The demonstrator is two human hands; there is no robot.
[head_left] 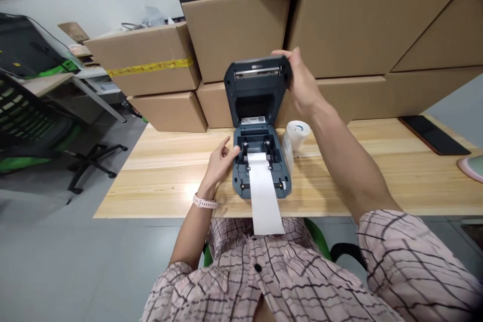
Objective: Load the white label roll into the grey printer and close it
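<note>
A dark grey label printer (238,181) sits on the wooden table in front of me, its lid (260,85) raised. My right hand (302,83) grips the lid's upper right corner, with part of the fingers hidden behind it. My left hand (221,160) is beside the printer's left side, thumb reaching its edge and fingers apart. A strip of white label paper (264,196) runs from the roll holders inside, over the front edge and down past the table edge. Close to the printer's right side stands a white paper roll (298,133).
Stacked cardboard boxes (241,35) line the back of the table (169,171). A phone (433,135) lies at the right, near a pink-rimmed object (471,167) cut off by the frame. An office chair (86,161) and another desk (49,84) stand at the left.
</note>
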